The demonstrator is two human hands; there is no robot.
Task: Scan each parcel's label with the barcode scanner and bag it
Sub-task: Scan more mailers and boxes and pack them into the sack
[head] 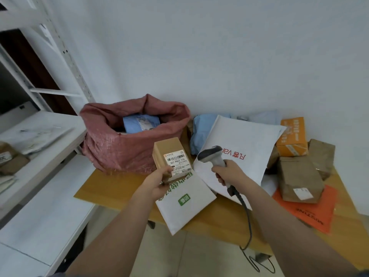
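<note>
Your left hand (159, 182) grips a small brown box (169, 156) from below, thumb pressed on the lower edge of its white label (178, 162), so the barcode faces up and toward you. The box is held just above the near edge of the table (111, 188), right in front of the red sack (127, 142) and over the top corner of a white mailer (184, 202) with green print. Your right hand (227, 172) is wrapped around the handle of the scanner (214, 156), whose head tilts left toward the box, close beside it but not touching. The scanner's cable (246, 218) hangs from the handle down past the table's edge toward the floor. The sack stands open at the back left of the table with a blue parcel (139, 123) showing inside it. To the right of the sack lie a blue bag (199, 132), a large white mailer with red letters (239, 148), an orange box (293, 136), two brown paper parcels (299, 176), and an orange mailer (311, 212) at the table's near right. White shelving (40, 136) stands to your left, with flat packets on it.
</note>
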